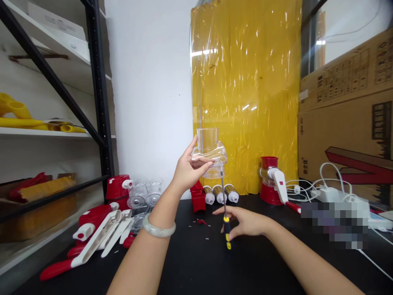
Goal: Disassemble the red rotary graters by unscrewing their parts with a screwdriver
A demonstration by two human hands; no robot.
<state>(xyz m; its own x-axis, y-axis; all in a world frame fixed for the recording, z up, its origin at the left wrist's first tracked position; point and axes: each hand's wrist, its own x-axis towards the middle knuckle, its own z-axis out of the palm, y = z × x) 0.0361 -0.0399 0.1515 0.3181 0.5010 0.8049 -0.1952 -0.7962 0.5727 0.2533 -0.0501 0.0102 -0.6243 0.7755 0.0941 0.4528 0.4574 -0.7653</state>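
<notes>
Head view showed a black surface with the work in hand held above it. The person's left hand gripped a clear plastic housing in the air, toward the far side, with its wide round neck pointing up. The right hand, lower and nearer, was closed loosely on the handle of a yellow-and-black screwdriver, whose shaft stood almost upright with the tip at the housing's underside. Whether that tip sat in a screw could not be told.

Work on this housing looked under way rather than finished: the tool was up against it, and no red part was joined to it. At the far right stood a hand-cranked grinder with its red base, red top and white crank together, so that unit appeared complete. At the left, red bodies, white crank arms with red grips, and a cluster of clear cups lay as separate pieces, seemingly not yet assembled. Beyond the right hand, three patterned drums lay side by side, just right of a red box-shaped piece. Small silvery pins and a little red part lay scattered nearer, apparently unused.
</notes>
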